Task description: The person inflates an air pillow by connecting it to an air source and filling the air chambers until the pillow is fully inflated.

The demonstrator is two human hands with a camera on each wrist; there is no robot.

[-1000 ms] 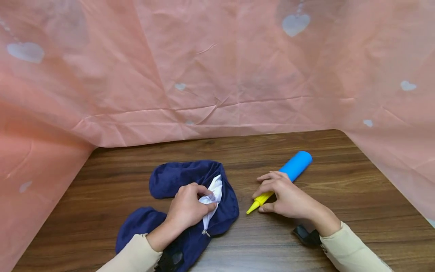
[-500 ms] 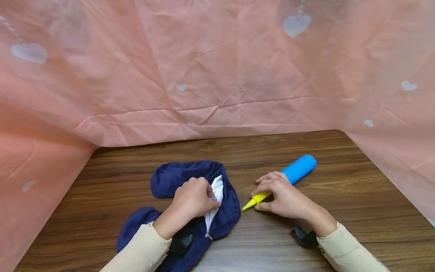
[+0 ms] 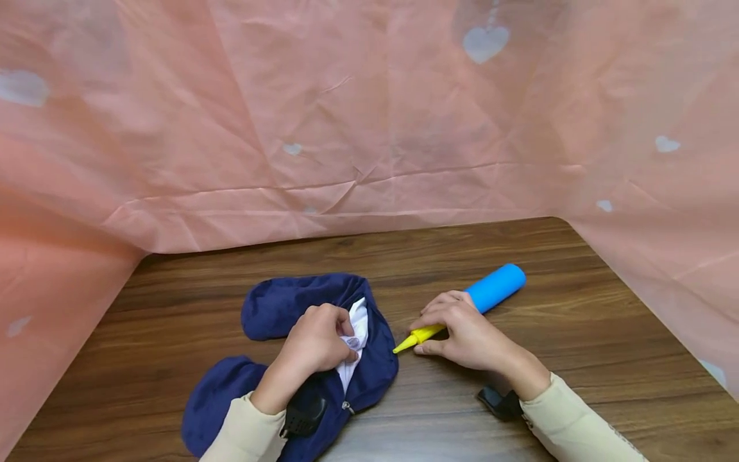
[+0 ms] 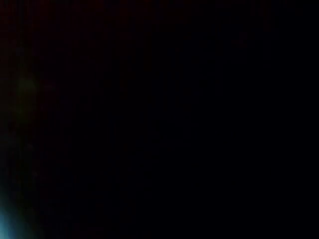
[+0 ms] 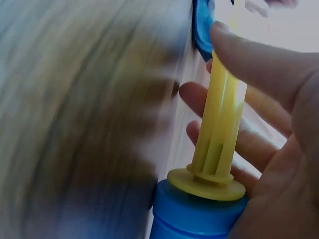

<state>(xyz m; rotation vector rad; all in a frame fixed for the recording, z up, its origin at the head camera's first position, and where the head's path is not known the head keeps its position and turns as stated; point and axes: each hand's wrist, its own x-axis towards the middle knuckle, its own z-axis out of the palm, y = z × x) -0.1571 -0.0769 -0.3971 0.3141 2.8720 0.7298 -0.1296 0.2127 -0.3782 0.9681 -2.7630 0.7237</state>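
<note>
A navy U-shaped neck pillow (image 3: 375, 372) lies on the table, its zipped cover open over a white inner lining (image 3: 359, 321). My left hand (image 3: 317, 337) pinches a small clear valve (image 3: 351, 342) on that lining, partly hidden by the fingers. My right hand (image 3: 464, 330) holds a hand pump by its yellow part, thumb on one side and fingers on the other. The pump's blue barrel (image 3: 498, 287) points away to the back right. Its yellow nozzle (image 3: 406, 344) reaches the pillow's right edge; whether they touch I cannot tell. The left wrist view is almost black.
The wooden table (image 3: 548, 308) extends around the pillow and pump. A pink cloth (image 3: 369, 128) with white hearts hangs behind and along both sides. A zip pull (image 3: 346, 405) hangs at the near end of the pillow's opening.
My right hand has brought the pump leftward, so its nozzle tip is now at the pillow's edge. The left hand has shifted slightly on the valve, which shows again between the fingers.
</note>
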